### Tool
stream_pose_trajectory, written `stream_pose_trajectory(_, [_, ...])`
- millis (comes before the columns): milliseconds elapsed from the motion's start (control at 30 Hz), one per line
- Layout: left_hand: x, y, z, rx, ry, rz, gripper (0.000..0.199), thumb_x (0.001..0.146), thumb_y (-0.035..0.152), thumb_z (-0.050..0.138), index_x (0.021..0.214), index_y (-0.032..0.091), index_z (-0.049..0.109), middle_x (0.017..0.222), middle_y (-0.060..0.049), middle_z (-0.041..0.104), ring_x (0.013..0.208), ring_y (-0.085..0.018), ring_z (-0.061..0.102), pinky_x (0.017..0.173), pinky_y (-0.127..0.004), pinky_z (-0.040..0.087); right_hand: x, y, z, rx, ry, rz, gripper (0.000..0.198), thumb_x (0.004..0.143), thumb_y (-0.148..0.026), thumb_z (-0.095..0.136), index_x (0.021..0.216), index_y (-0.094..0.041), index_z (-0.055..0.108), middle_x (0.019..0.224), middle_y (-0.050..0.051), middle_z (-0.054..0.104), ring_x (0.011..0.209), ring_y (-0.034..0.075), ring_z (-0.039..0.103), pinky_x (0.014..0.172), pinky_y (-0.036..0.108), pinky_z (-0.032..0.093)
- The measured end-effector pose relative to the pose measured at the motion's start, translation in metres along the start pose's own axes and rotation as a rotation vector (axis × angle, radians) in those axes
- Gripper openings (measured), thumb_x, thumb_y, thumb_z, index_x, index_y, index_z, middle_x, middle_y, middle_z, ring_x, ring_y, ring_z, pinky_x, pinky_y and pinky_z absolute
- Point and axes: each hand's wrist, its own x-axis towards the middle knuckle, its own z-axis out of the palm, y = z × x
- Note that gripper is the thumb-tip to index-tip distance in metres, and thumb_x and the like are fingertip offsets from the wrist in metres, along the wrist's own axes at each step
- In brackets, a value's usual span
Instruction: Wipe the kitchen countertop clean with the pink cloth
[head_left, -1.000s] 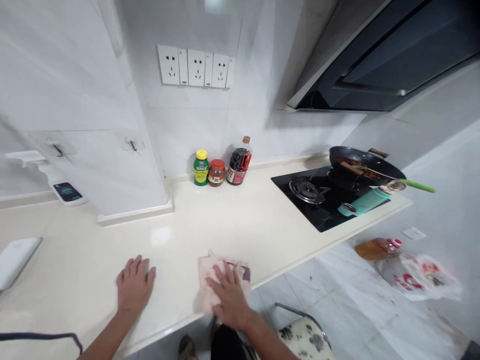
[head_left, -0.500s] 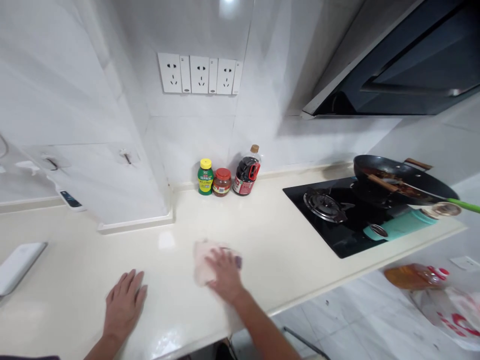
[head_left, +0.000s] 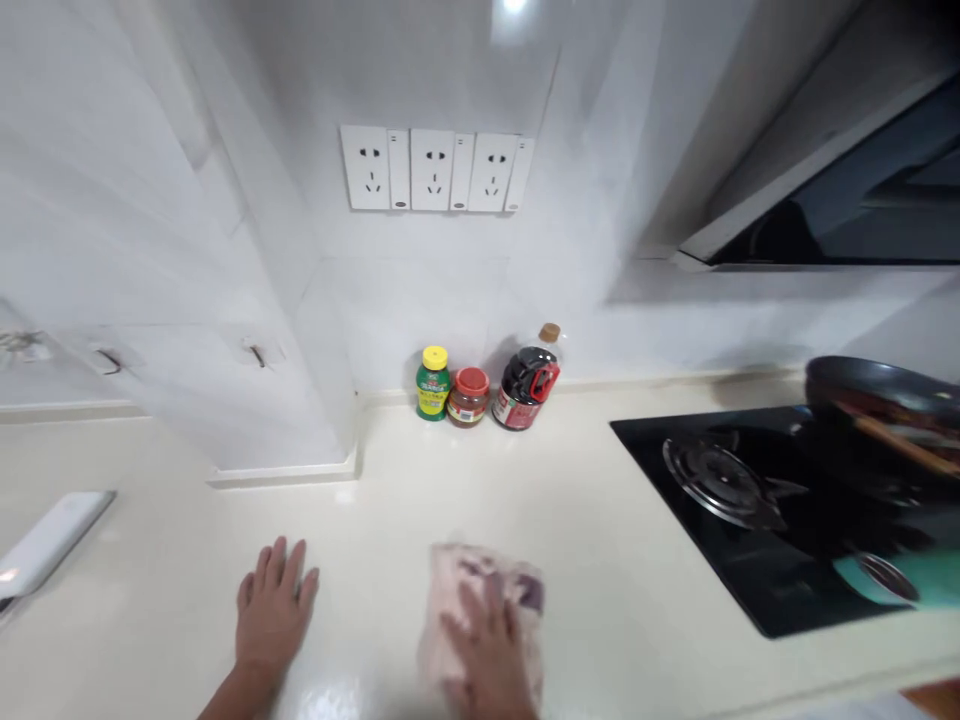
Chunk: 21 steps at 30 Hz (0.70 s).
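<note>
My left hand (head_left: 274, 607) lies palm down on the pale countertop (head_left: 360, 590), its fingers spread and nothing in them. To its right, a pinkish cloth (head_left: 448, 580) with purple patches is spread on the counter. On top of this cloth rests my right hand (head_left: 491, 650), fingers stretched out and apart, pressing it from above. Motion blurs the right hand and the cloth's edges. Behind them, against the wall, stand a green bottle with a yellow cap (head_left: 433, 385), a red-lidded jar (head_left: 468, 400) and a dark sauce bottle (head_left: 523, 392).
On the right is a black gas hob (head_left: 697, 540) with a wok (head_left: 877, 385) on its far burner and a turquoise object (head_left: 930, 580) at its front. A range hood (head_left: 847, 200) juts out above. A white device (head_left: 56, 540) lies far left, near a wall pillar (head_left: 247, 400).
My right hand and the cloth have moved toward the counter's near side, and more of the cloth shows. The view has shifted; my left hand stays flat on the counter.
</note>
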Motion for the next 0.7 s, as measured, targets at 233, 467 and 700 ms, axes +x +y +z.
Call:
stream_pose_trajectory(233, [-0.005,-0.008,0.005,0.051,-0.011,-0.021,0.056,0.097,0.047,0.038,0.143,0.024,0.058,0.159,-0.011,0.049,0.15,-0.031,0.039,0.119,-0.052,0.034,0.101,-0.067,-0.03,0.208,-0.23,-0.781,0.056,0.096,-0.061,0.056,0.15,-0.05,0.042,0.167,-0.004,0.033,0.156,0.034,0.023,0.122,0.066,0.024])
stream_pose_trajectory(467, [-0.007,-0.012,0.007,0.044,-0.026,-0.044,0.054,0.096,0.05,0.042,0.144,0.03,0.058,0.16,-0.006,0.048,0.15,-0.028,0.04,0.118,-0.051,0.036,0.268,-0.029,-0.071,0.139,-0.042,-0.174,0.048,0.089,-0.035,0.069,0.137,-0.029,0.064,0.159,0.007,0.044,0.144,0.03,0.038,0.121,0.048,0.029])
stream_pose_trajectory(700, [-0.009,-0.013,0.009,0.076,-0.021,-0.037,0.053,0.095,0.05,0.043,0.144,0.034,0.057,0.16,-0.003,0.048,0.149,-0.027,0.043,0.117,-0.051,0.038,0.385,-0.02,-0.094,0.112,0.008,-0.014,0.05,0.1,-0.042,0.045,0.146,-0.024,0.055,0.163,0.008,0.035,0.139,0.031,0.037,0.114,0.046,0.032])
